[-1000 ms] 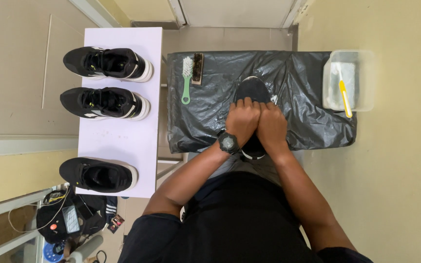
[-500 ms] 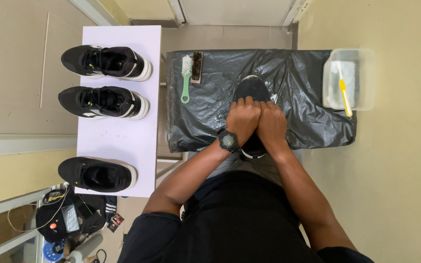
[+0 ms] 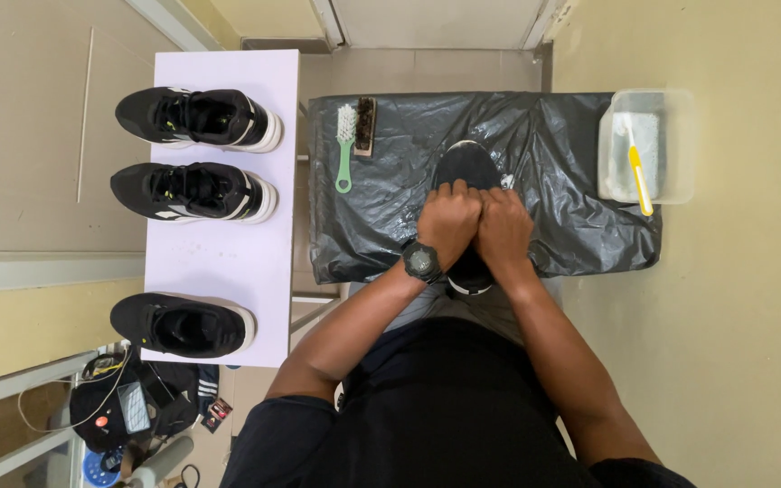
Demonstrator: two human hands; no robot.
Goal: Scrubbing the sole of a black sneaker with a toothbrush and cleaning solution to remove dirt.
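Note:
A black shoe (image 3: 465,163) with a white sole lies on a black plastic sheet (image 3: 562,154), toe pointing away from me. My left hand (image 3: 447,220), with a black watch on its wrist, and my right hand (image 3: 503,226) sit side by side over the shoe's middle, fingers curled down onto it. What the fingers grip is hidden under the hands.
A green-handled brush (image 3: 345,145) and a dark wooden brush (image 3: 365,125) lie at the sheet's left end. A clear tub (image 3: 675,145) holding a yellow-handled brush (image 3: 639,176) stands at the right. Three black shoes (image 3: 199,118) rest on a white table (image 3: 228,262) at left.

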